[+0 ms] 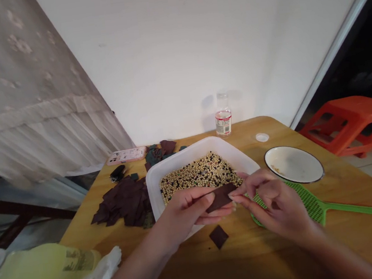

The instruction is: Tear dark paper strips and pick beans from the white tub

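Note:
My left hand (195, 207) holds a flat dark brown piece (221, 198) between thumb and fingers, over the near edge of a white plastic tub (154, 187). Thumb and finger of my right hand (272, 196) are pinched at the right end of that piece; anything tiny between them cannot be made out. Many small round beads (204, 171), mostly yellowish with some dark ones, lie in the tub. A single dark brown square (218, 236) rests on the table just below my hands. To the left of the tub spreads a heap of similar dark brown squares (125, 202).
A green fly swatter (312, 203) lies at right, beside a white dish (294, 164). Behind stand a clear bottle (223, 116) and a white cap (262, 137). A phone (127, 155) lies at back left, a yellow-green container (42, 275) at front left. An orange stool (358, 121) stands beyond the table.

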Demonstrator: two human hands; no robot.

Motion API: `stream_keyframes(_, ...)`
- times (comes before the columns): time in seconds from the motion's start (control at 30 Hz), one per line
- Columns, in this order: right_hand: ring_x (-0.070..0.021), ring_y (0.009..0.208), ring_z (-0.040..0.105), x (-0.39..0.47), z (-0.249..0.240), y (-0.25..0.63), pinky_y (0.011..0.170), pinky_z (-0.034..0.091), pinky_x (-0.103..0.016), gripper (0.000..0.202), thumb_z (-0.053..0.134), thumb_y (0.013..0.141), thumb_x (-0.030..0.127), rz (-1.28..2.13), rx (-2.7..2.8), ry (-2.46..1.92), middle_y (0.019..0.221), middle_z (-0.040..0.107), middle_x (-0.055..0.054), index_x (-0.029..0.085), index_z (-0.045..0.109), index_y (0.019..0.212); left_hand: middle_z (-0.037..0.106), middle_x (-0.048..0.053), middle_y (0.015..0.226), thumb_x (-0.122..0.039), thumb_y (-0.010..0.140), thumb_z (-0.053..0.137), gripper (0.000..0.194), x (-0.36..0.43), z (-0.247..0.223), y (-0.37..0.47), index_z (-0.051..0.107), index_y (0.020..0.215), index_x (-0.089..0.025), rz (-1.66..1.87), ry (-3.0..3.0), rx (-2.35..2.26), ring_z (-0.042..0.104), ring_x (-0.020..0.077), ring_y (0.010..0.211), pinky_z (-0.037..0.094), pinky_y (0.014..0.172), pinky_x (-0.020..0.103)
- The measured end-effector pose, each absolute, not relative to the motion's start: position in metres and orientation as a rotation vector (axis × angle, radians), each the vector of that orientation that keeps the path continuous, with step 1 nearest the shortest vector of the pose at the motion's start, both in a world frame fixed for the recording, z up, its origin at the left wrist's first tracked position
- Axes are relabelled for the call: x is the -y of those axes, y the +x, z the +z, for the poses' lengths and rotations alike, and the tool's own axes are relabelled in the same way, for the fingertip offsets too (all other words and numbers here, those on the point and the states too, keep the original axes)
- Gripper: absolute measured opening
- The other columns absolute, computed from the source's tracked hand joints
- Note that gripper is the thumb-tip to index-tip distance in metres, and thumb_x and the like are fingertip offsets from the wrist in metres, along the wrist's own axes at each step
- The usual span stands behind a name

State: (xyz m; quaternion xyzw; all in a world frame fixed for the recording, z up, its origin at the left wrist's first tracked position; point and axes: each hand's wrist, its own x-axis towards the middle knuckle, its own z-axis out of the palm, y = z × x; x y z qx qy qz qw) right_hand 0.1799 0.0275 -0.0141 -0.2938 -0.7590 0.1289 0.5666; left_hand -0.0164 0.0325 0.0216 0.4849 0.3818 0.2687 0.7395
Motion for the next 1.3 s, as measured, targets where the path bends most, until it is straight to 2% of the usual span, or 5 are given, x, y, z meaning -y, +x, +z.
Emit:
stream_keyframes(0.2,-0.0078,0.072,0.069,-0.027,-0.012,0.180,0.094,0.052,-0.036,0.037,0.055,0.077,-0.001,0.242,1.777,-0.690,0.071,0.045,0.007,0.020,0.030,0.061,0.074,0.007,0.095,-0.043,0.078,0.064,0.034,-0.032,0.023,-0.015,0.069,0.101,-0.019,0.547,1.073,-0.812,0.068,0.0198,0.095,0.052,0.082,0.027)
stream_keyframes(0.57,-0.0090,0.069,0.067,-0.025,-0.010,0.179,0.090,0.055,-0.041,0.035,0.055,0.077,0.000,0.226,1.783,-0.673,0.073,0.051,0.005,0.022,0.032,0.062,0.074,0.008,0.096,-0.044,0.078,0.063,0.036,-0.031,0.026,-0.017,0.068,0.102,-0.018,0.551,1.076,-0.836,0.068,0.0204,0.094,0.052,0.083,0.029)
stream_keyframes(0.8,-0.0078,0.069,0.066,-0.025,-0.009,0.180,0.093,0.054,-0.039,0.037,0.056,0.077,-0.001,0.247,1.764,-0.680,0.073,0.052,0.006,0.021,0.030,0.062,0.073,0.010,0.099,-0.040,0.083,0.058,0.033,-0.031,0.025,-0.019,0.067,0.105,-0.017,0.465,1.129,-0.832,0.067,0.0209,0.097,0.051,0.084,0.030)
stream_keyframes(1.07,-0.0107,0.069,0.067,-0.031,-0.013,0.182,0.092,0.054,-0.043,0.040,0.059,0.076,-0.001,0.192,1.630,-0.728,0.068,0.045,0.006,0.022,0.030,0.063,0.072,0.011,0.101,-0.041,0.084,0.057,0.032,-0.030,0.030,-0.018,0.069,0.101,-0.017,0.418,1.175,-0.842,0.067,0.0215,0.096,0.052,0.082,0.030)
stream_keyframes(1.3,-0.0125,0.068,0.068,-0.028,-0.016,0.178,0.093,0.052,-0.044,0.036,0.060,0.075,0.000,0.265,1.501,-0.741,0.072,0.048,0.006,0.022,0.034,0.064,0.073,0.008,0.100,-0.039,0.080,0.062,0.030,-0.030,0.017,-0.012,0.068,0.104,-0.021,0.624,1.019,-0.882,0.067,0.0216,0.098,0.050,0.087,0.033)
